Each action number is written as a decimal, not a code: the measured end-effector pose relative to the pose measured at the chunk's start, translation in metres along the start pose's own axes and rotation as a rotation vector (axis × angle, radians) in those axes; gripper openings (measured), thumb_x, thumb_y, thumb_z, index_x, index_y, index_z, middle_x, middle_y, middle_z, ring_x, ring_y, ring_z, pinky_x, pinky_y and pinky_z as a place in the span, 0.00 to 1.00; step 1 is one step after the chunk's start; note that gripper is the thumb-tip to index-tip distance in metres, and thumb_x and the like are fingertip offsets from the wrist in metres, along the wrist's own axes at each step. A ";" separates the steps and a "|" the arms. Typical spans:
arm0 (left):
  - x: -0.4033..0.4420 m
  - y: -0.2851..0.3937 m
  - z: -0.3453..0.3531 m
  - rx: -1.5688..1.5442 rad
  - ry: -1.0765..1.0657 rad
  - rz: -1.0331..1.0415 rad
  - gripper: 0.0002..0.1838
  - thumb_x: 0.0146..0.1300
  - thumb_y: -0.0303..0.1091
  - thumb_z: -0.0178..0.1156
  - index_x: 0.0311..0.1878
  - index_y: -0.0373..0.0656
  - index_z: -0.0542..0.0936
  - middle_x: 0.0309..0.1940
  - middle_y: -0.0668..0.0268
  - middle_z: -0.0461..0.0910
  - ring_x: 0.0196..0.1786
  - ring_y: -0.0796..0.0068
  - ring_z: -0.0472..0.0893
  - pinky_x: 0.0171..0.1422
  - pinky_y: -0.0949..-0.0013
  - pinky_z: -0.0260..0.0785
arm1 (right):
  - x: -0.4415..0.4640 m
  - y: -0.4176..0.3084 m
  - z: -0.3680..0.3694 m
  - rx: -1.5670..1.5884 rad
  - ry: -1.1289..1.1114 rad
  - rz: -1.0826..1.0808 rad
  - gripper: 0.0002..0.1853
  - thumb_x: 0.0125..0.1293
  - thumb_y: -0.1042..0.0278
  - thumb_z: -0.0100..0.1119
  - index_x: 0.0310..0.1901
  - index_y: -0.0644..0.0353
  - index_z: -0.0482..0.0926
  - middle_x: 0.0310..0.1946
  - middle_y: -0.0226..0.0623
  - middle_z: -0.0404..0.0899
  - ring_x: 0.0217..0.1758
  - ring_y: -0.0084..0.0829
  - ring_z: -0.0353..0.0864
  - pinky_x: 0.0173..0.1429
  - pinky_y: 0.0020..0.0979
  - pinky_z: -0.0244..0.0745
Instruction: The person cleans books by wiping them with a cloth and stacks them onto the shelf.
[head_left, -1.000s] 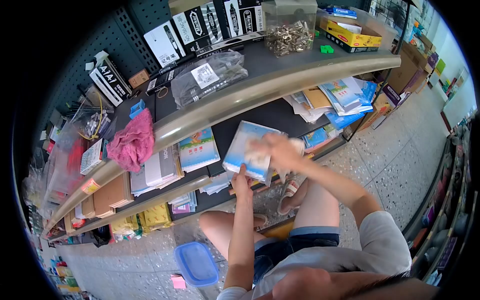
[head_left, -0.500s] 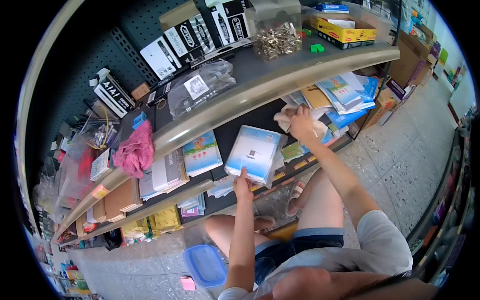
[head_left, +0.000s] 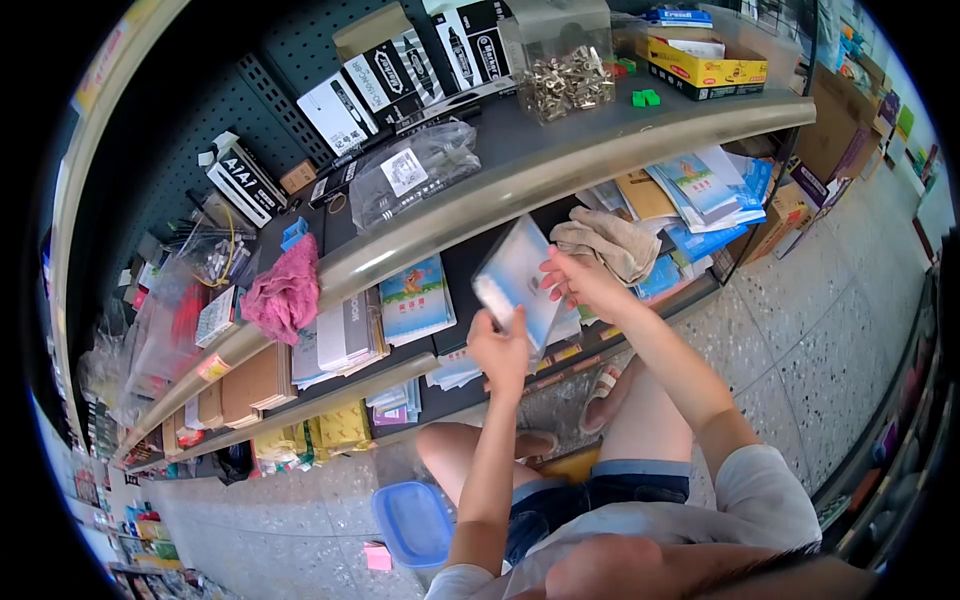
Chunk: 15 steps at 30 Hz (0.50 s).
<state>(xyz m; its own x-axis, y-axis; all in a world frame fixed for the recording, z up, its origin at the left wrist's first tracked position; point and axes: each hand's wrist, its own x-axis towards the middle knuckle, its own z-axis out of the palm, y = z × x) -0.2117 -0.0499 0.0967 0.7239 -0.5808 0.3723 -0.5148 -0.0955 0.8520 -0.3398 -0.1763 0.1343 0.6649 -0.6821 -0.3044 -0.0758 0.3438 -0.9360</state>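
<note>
My left hand (head_left: 499,350) grips the lower left edge of a stack of blue and white booklets (head_left: 522,280) in clear wrapping, which is tilted above the lower shelf. At the stack's right edge is my right hand (head_left: 580,284), its fingers apart and holding nothing. A beige cloth (head_left: 606,243) lies crumpled just behind my right hand, on the papers of the lower shelf. To the left, more booklets with a picture cover (head_left: 416,299) lie on that shelf.
A pink cloth (head_left: 284,290) hangs over the upper shelf's edge (head_left: 560,175). That shelf bears marker boxes (head_left: 392,75), a clear box of metal clips (head_left: 565,80) and a yellow box (head_left: 706,66). On the floor is a blue tub (head_left: 412,523).
My right hand has let go of the beige cloth on the shelf and moved back to the booklets. The stack has been tipped up and turned in my left hand.
</note>
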 end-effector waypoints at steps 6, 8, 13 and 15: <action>-0.016 0.035 0.006 0.298 -0.172 0.660 0.11 0.49 0.36 0.66 0.31 0.42 0.76 0.29 0.62 0.77 0.37 0.63 0.77 0.62 0.51 0.56 | -0.055 -0.010 -0.035 0.186 -0.027 0.077 0.41 0.61 0.28 0.50 0.56 0.64 0.70 0.40 0.39 0.80 0.44 0.34 0.81 0.41 0.31 0.75; -0.024 0.044 0.007 0.306 -0.293 0.793 0.10 0.48 0.34 0.65 0.33 0.44 0.76 0.32 0.65 0.76 0.40 0.67 0.77 0.64 0.50 0.54 | -0.081 -0.013 -0.036 0.227 0.047 0.064 0.35 0.62 0.37 0.57 0.55 0.65 0.72 0.42 0.41 0.80 0.43 0.33 0.82 0.43 0.32 0.77; -0.058 0.035 0.024 0.291 -0.414 0.838 0.13 0.46 0.31 0.64 0.37 0.45 0.75 0.37 0.66 0.74 0.46 0.67 0.75 0.65 0.49 0.52 | -0.096 0.043 -0.057 0.298 0.191 0.015 0.20 0.60 0.65 0.60 0.51 0.66 0.75 0.43 0.40 0.81 0.42 0.30 0.82 0.45 0.32 0.78; -0.066 0.032 0.023 0.308 -0.373 0.776 0.14 0.46 0.30 0.65 0.38 0.45 0.75 0.36 0.66 0.74 0.46 0.67 0.76 0.65 0.49 0.52 | -0.093 0.059 -0.059 0.395 0.189 -0.043 0.18 0.58 0.71 0.58 0.50 0.67 0.75 0.42 0.40 0.81 0.42 0.30 0.82 0.47 0.32 0.78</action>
<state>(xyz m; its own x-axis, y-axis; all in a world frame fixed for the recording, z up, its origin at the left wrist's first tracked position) -0.2867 -0.0327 0.0911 -0.0445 -0.7903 0.6111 -0.9335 0.2508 0.2563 -0.4500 -0.1306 0.0973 0.5111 -0.7945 -0.3280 0.2635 0.5081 -0.8200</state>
